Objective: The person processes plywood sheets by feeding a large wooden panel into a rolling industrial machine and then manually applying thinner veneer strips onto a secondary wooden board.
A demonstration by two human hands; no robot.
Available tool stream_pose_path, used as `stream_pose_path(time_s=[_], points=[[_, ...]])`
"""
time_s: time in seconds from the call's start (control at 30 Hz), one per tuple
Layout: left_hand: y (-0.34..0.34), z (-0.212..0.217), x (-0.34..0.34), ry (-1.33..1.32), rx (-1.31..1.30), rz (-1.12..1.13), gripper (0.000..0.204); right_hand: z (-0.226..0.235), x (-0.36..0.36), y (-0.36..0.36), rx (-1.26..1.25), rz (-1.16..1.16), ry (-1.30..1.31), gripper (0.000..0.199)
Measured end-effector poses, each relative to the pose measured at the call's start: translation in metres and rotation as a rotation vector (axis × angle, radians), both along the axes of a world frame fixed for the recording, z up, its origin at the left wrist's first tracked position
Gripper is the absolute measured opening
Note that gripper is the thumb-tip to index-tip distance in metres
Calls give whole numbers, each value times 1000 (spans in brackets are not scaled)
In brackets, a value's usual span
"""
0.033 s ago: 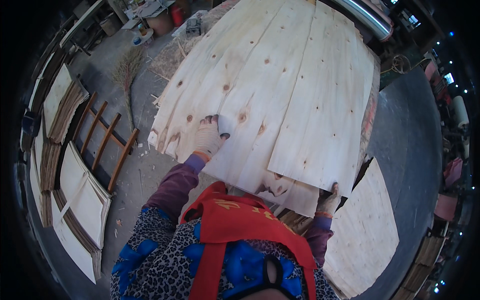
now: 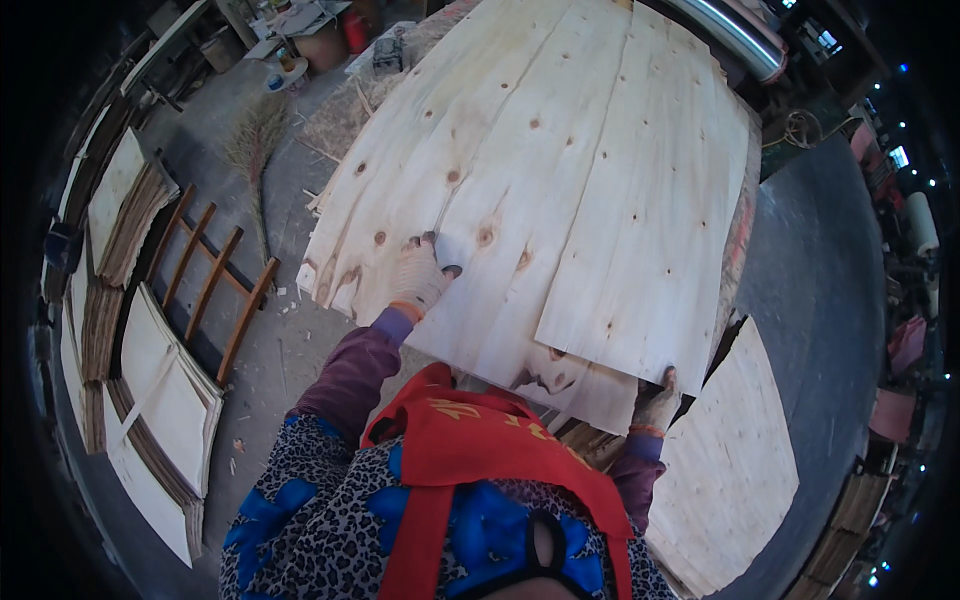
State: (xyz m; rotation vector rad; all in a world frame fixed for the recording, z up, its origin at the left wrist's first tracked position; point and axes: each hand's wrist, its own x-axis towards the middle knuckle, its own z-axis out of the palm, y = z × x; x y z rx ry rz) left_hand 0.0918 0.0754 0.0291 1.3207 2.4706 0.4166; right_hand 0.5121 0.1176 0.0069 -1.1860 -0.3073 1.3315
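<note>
Large pale wood veneer sheets (image 2: 480, 150) with brown knots lie in front of me. A right-hand veneer sheet (image 2: 630, 270) overlaps the one to its left, its near edge crossing over it. My left hand (image 2: 422, 275), in a whitish glove with bare fingertips, lies on the left-hand veneer with fingers and thumb apart. At the near right corner, my right hand (image 2: 655, 408), gloved alike, has its thumb on top of the right-hand sheet's edge. Its other fingers are hidden under the veneer, so the edge sits in its grip.
Another veneer sheet (image 2: 730, 460) slopes down at my right. Stacked veneer bundles (image 2: 160, 400) stand on the left, beside a wooden slatted frame (image 2: 215, 270). A twig broom (image 2: 255, 150) lies on the grey floor. Past the far right corner is a shiny metal roller (image 2: 730, 35).
</note>
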Motion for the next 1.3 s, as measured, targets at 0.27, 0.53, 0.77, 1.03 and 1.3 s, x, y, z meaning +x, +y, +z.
stream_pose_path(time_s=[0.27, 0.53, 0.77, 1.03, 1.3], points=[[3, -48, 2, -812, 229, -23, 55, -9, 3, -3, 21, 31, 59, 41], [126, 6, -74, -652, 307, -85, 54, 1, -13, 22, -37, -25, -30, 44], [127, -18, -58, -914, 393, 122, 35, 31, -45, 31, 8, -34, -265, 33], [161, -28, -64, -759, 394, 118, 44, 61, -95, 39, -14, -96, -197, 29], [129, 18, -66, -1273, 484, 123, 50, 73, -113, 55, -38, 5, -33, 31]])
